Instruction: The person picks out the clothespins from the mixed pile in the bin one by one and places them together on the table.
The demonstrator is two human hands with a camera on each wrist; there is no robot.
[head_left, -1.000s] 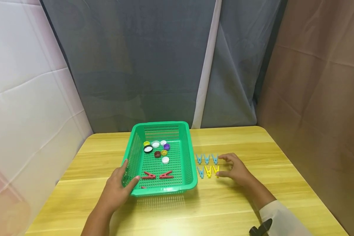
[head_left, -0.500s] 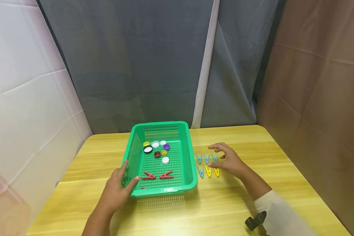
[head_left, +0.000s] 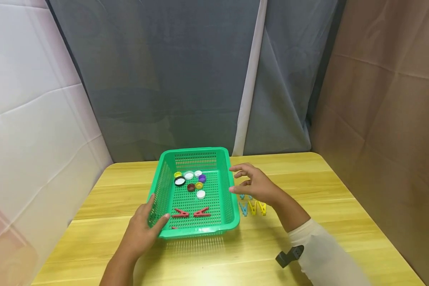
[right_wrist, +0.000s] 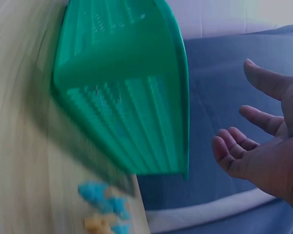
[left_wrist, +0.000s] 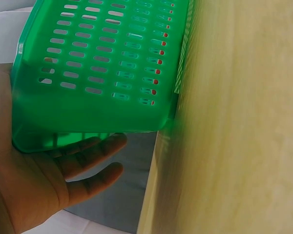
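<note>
My left hand (head_left: 142,227) holds the near left corner of the green plastic basket (head_left: 234,216), thumb over the rim and fingers along the outer wall. In the left wrist view, fingers (left_wrist: 95,185) extend past the basket's end. My right hand (head_left: 256,183) hovers above the basket's right rim, fingers spread and nothing between them, as the right wrist view also shows. Below it on the table, a blue clothespin (head_left: 243,209) and two yellow clothespins (head_left: 252,208) lie in a row; the blue ones behind are partly covered by the hand.
Inside the basket are several bottle caps, among them a black-rimmed cap (head_left: 179,181) and a white cap (head_left: 200,194). Red clothespins (head_left: 201,212) lie near its front wall. The wooden table (head_left: 293,246) ends at a grey curtain (head_left: 178,79), with cloth on both sides.
My right hand has risen from the clothespins and moved left toward the basket's rim, now covering part of the back row. My left hand and the basket have stayed put.
</note>
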